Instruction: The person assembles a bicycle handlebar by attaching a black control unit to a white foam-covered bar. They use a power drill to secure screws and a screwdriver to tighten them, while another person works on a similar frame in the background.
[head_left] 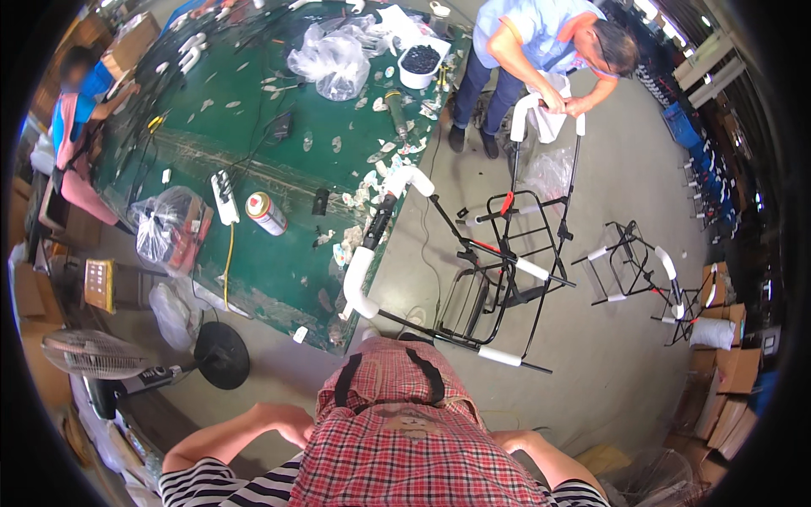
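My left hand (288,423) is at the left edge of my red checked apron (405,431), its fingers tucked out of sight. On the other side of the apron, my right hand (517,440) also has its fingers hidden by the cloth. Ahead of me a black tubular metal frame (498,253) stands on the floor against the table. Its curved handle ends carry white wrapping (359,283), and more white sleeves cover some lower tubes. Neither hand touches the frame. Across it, a co-worker (541,42) in a light blue shirt has both hands at its far, white-wrapped handles.
The green worktable (296,160) holds a spray can (265,213), a white power strip (224,198), plastic bags (334,63), a tub of black parts (420,63) and scraps. A fan (97,355) stands at left. Another frame (629,262) and cardboard boxes (735,372) are at right. Another person (76,110) works far left.
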The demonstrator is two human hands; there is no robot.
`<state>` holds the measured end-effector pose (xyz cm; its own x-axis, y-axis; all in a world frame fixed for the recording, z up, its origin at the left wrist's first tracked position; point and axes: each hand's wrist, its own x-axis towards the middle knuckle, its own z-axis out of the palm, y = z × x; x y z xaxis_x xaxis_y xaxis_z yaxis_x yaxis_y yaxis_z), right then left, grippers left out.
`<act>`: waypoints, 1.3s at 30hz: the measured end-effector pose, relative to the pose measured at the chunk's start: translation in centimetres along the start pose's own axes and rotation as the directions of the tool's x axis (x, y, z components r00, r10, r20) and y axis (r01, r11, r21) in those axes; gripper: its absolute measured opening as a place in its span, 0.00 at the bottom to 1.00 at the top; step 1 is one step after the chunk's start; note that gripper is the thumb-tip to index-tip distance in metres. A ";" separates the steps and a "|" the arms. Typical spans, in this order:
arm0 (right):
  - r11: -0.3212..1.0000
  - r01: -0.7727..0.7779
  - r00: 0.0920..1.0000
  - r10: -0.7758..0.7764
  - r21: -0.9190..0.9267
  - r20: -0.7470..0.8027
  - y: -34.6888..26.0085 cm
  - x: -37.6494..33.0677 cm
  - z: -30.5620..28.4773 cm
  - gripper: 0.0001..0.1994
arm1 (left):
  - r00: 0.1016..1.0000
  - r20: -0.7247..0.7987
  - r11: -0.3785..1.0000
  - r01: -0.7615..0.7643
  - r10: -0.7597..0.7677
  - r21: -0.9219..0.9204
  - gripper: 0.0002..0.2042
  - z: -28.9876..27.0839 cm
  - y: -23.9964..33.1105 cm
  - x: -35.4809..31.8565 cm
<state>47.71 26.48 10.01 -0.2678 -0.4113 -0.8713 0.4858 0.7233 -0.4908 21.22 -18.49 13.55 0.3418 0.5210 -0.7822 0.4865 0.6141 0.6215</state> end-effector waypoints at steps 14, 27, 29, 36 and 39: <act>0.970 -0.097 0.981 0.132 -0.222 0.145 -6.4 -1.0 -10.4 0.21 | 0.997 -0.070 0.906 -0.068 0.042 -0.419 0.33 -2.5 2.9 2.2; 0.934 0.049 0.985 -0.104 -0.353 -0.140 -4.7 6.9 -25.8 0.18 | 0.889 -0.249 0.902 0.303 -0.384 -0.308 0.16 -8.3 1.1 5.4; 0.918 0.083 0.889 -0.244 -0.387 -0.388 -4.8 9.1 -28.7 0.17 | 0.665 -0.536 0.850 0.339 -0.520 -0.403 0.12 -9.4 -1.6 7.6; 0.960 0.263 0.681 -0.253 -0.094 -0.687 -8.1 10.7 -35.4 0.14 | -0.053 -0.920 0.921 0.032 -0.387 -0.389 0.12 -21.8 -5.8 7.3; 0.987 0.123 0.760 -0.162 -0.104 -0.630 -7.6 11.0 -34.8 0.13 | -0.208 -0.944 0.957 0.084 -0.257 -0.279 0.18 -27.5 -9.8 7.8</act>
<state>12.16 35.78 3.95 -0.8062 -0.0799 -0.5863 0.3594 0.7210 -0.5925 -2.97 -4.16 2.61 -0.9550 0.2931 0.0443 0.2696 0.7966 0.5410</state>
